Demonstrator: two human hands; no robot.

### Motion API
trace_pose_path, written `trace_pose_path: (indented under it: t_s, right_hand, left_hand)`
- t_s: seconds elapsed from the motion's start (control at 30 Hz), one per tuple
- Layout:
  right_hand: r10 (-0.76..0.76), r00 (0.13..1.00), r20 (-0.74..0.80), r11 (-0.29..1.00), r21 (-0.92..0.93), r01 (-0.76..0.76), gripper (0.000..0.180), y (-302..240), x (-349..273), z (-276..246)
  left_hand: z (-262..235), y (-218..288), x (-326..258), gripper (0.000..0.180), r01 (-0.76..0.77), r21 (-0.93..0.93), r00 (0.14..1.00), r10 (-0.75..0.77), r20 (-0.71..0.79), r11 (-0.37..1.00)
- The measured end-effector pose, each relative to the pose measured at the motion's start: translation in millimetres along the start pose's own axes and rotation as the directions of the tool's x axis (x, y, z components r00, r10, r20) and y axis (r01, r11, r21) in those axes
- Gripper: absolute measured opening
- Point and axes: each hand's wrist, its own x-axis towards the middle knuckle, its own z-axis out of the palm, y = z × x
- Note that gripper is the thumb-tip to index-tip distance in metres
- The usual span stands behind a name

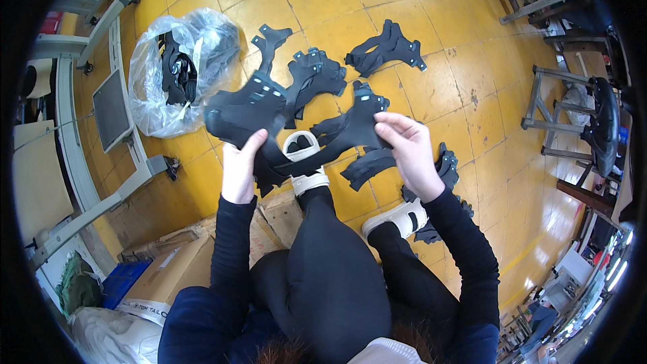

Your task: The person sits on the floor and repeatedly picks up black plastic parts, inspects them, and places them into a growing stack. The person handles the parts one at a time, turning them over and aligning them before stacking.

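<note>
In front of my knees, a bundle of black cut fabric pieces (253, 111) is gripped in my left hand (240, 170), thumb on top. My right hand (410, 152) pinches the edge of a black cut fabric piece (357, 125) between thumb and fingers. A narrow strip of that piece sags toward my left hand; whether it is separate from the bundle I cannot tell. Small pale marks dot the pieces' ends. On the floor just beyond lie more black piles: a fabric pile (320, 74) in the middle and another pile (384, 47) to its right.
A clear plastic bag (145, 87) with black pieces stands at the left, beside a grey metal machine frame (128, 175). Cardboard boxes (175, 273) sit at lower left. More black pieces (446, 165) lie near my right sandal (397, 219). A stool (600, 121) is at far right.
</note>
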Motion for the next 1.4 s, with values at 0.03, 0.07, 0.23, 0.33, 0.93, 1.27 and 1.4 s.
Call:
trace_pose_path:
  t_s: [0.03, 0.07, 0.23, 0.33, 0.93, 1.27, 1.4]
  right_hand:
    - [-0.002, 0.998, -0.061, 1.000, 0.017, 0.003, 0.022, -0.5, 2.6, -4.6]
    - [-0.011, 0.995, -0.098, 0.999, -0.038, 0.007, 0.020, 2.0, 6.2, -14.8]
    - [-0.109, 0.969, -0.222, 0.971, -0.231, 0.057, 0.021, 5.1, 14.5, -48.0]
    - [-0.134, 0.962, -0.239, 0.952, -0.300, 0.058, 0.023, 4.1, 12.7, -58.2]
    - [-0.077, 0.955, -0.287, 0.953, -0.303, -0.015, 0.022, 8.3, -8.4, -92.1]
    - [0.029, 0.981, -0.192, 0.973, -0.220, -0.072, 0.023, 15.2, -2.8, -79.0]
    - [0.080, 0.997, -0.009, 0.967, -0.242, -0.080, 0.023, 13.8, 15.0, -43.5]
  left_hand:
    - [-4.2, 2.1, 2.9, 0.029, -0.059, 0.022, 0.998, 0.060, -0.019, 0.998]
    - [-7.1, 4.7, 4.1, 0.029, -0.085, -0.031, 0.995, 0.083, -0.046, 0.996]
    - [-28.0, 15.3, 8.6, 0.028, -0.106, -0.035, 0.984, 0.099, -0.151, 0.994]
    - [-34.1, 14.4, 9.4, 0.029, -0.083, -0.057, 0.984, 0.073, -0.165, 0.995]
    - [-19.0, -2.8, 5.4, 0.031, -0.006, -0.060, 0.995, 0.000, -0.096, 0.998]
    - [-22.8, -9.4, 1.0, 0.032, 0.114, -0.090, 0.992, -0.108, 0.063, 0.989]
    - [-4.9, 2.6, -10.0, 0.036, 0.103, 0.004, 0.978, -0.102, 0.179, 0.995]
